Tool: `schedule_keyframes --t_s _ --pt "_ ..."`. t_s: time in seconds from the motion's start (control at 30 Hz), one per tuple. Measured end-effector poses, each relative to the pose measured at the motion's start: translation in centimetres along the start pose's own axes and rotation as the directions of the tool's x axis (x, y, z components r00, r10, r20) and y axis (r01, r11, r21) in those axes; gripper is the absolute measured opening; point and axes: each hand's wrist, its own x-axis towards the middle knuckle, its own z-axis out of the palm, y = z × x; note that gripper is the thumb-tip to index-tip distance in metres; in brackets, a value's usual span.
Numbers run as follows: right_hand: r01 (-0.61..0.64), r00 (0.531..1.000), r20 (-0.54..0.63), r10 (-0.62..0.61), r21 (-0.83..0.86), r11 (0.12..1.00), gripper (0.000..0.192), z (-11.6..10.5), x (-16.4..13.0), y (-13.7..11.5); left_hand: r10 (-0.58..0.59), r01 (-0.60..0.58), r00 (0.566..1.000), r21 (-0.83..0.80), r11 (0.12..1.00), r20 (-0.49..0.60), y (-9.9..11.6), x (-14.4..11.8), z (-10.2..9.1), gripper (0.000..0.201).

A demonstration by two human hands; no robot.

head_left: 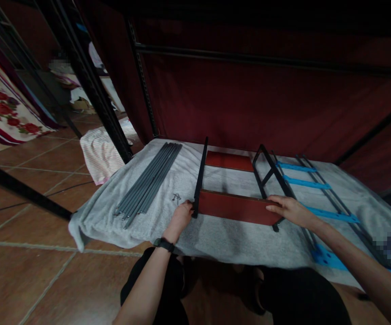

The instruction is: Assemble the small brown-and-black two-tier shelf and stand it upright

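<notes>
A small rack lies on a towel-covered surface, with black metal side frames [200,178] and two reddish-brown boards between them. My left hand [181,217], a dark band on its wrist, has its fingers closed at the near lower end of the left side frame; the fingertips are partly hidden. At the other end, my right hand [285,208] grips the near board [238,206], fingers over its face and top edge close to the right side frame [272,169]. The far board [229,161] spans the frames behind. A few small screws [176,197] lie left of the rack.
Grey metal tubes [151,180] lie bundled at left on the grey towel [222,241]. Blue slotted pieces on dark rods [307,183] lie at right. Black posts [83,81] and a crossbar [249,58] surround the surface, before a dark red curtain [249,104].
</notes>
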Motion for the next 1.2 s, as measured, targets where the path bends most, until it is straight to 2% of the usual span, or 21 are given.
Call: schedule_keyframes --t_s 0.2,0.37,0.53,0.7,0.87,1.03,1.2 --pt "0.005 1.0 -0.007 -0.005 0.001 1.0 0.036 -0.01 0.01 0.09 0.026 -0.029 0.998 -0.048 0.998 -0.06 0.17 0.06 -0.08 0.029" --pt "0.011 1.0 0.004 -0.011 0.006 1.0 0.036 -0.02 0.02 0.04 0.011 -0.011 1.0 -0.053 0.999 0.001 0.09 0.08 -0.37 0.021" --pt "-0.006 1.0 -0.001 0.006 -0.001 1.0 0.035 -0.01 0.01 -0.1 0.033 -0.034 0.999 -0.022 0.999 -0.028 0.21 0.08 -0.28 0.029" --pt "0.007 1.0 0.007 -0.007 0.009 1.0 0.035 -0.08 -0.01 -0.28 -0.008 0.008 1.0 -0.046 0.999 0.015 0.05 0.18 -0.44 0.019" --pt "0.007 1.0 0.001 -0.007 -0.009 1.0 0.036 -0.06 0.0 -0.11 0.032 -0.035 0.998 -0.066 0.997 -0.045 -0.09 0.08 0.05 0.027" --pt "0.009 1.0 0.021 -0.009 0.002 1.0 0.036 -0.09 0.03 -0.1 -0.011 0.01 1.0 -0.106 0.994 -0.014 -0.48 0.51 0.15 0.022" --pt "0.003 1.0 0.018 -0.003 0.006 1.0 0.037 -0.07 -0.02 -0.2 0.038 -0.043 0.998 -0.11 0.993 -0.05 -0.08 0.28 -0.01 0.025"
